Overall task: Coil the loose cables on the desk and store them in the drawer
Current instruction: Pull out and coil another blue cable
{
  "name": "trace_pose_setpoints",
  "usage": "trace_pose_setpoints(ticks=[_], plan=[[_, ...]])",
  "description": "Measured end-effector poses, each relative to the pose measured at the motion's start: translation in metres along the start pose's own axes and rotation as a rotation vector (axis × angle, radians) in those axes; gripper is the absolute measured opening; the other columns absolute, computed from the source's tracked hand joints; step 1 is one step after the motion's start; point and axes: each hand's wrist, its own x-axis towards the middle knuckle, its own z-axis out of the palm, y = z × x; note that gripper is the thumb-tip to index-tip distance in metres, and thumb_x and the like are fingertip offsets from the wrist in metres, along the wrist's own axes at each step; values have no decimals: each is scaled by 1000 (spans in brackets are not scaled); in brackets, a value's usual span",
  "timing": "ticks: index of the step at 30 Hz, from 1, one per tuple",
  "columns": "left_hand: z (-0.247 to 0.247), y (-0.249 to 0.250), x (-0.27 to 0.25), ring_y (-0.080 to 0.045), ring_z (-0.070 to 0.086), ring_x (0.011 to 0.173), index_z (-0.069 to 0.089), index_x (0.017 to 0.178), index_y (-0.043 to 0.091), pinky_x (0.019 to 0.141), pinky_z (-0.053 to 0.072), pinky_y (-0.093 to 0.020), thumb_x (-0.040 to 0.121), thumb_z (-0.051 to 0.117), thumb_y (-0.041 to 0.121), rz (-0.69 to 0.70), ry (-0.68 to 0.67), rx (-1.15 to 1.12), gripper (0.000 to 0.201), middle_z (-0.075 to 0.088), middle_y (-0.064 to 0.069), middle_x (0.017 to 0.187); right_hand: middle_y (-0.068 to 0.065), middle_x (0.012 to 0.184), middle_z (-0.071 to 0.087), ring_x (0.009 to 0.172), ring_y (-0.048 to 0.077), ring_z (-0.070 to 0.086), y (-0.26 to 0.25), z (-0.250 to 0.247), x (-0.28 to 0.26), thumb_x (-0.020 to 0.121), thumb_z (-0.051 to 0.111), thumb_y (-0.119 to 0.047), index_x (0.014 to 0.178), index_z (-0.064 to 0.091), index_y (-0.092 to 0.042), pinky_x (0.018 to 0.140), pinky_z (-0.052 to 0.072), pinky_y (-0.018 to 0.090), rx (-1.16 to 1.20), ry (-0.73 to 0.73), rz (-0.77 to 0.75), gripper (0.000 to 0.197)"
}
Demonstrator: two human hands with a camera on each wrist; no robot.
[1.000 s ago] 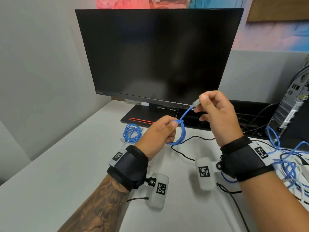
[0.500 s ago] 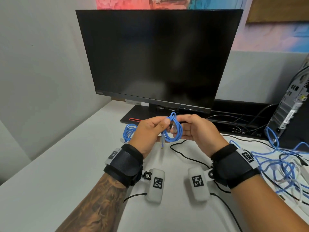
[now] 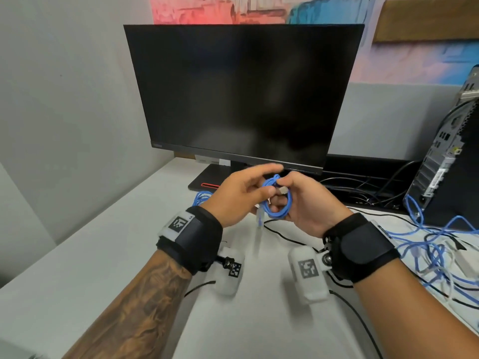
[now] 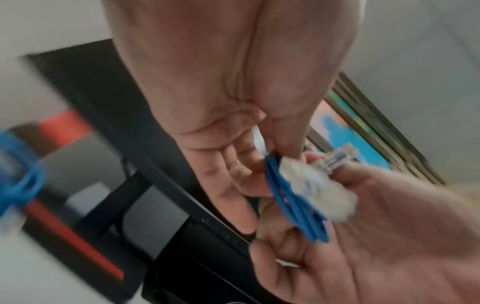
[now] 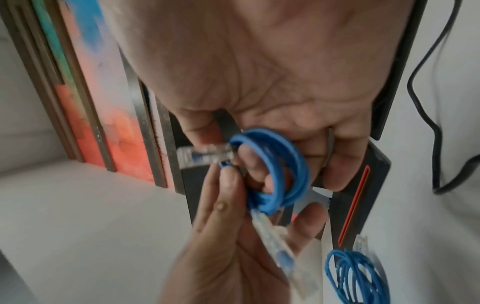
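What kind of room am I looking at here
Most likely an office workstation: a dark monitor stands on a white desk, a desktop computer sits at the right edge, and blue network cables lie tangled beside it.

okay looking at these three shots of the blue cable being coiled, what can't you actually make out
- The drawer: in no view.
- Loose blue cables: head view, cut off by the right edge.
- Coiled blue cable: head view, how its end is tucked is hidden between the left hand and right hand.
- Second blue coil: left wrist view, motion-blurred; head view, mostly behind the left hand.
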Motion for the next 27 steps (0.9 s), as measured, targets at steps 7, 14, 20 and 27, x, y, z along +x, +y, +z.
trace_pose_setpoints(ticks=[7,14,20,27], plan=[[-12,31,4,-19,71,89,69,113,12,83,60,-34,100,57,13,15,78,260,18,72,-5,97,9,95,74,93,20,72,-21,8,-20,91,67,-18,112,63,-2,91,57,40,-314,84,-71,26],[-20,30,-4,-20,71,90,67,114,16,86,59,-43,97,62,16,-26,199,328,18,72,-4,98,0,68,74,66,13,72,-27,6,-30,88,73,-29,84,60,-10,70,60,37,-874,421,-327,23],[-25,23,-6,-17,71,90,70,108,23,89,58,-44,96,63,19,-94,98,393,14,74,0,94,0,71,72,68,15,73,-31,-5,-46,91,69,-30,91,62,-5,69,58,31,-877,388,-244,27],[-13,6,9,-12,65,72,73,98,16,75,53,-28,95,65,17,-235,-6,488,9,70,4,77,3,91,76,82,12,70,-15,-29,-42,92,65,-42,102,63,-8,77,56,34,-872,236,46,36]])
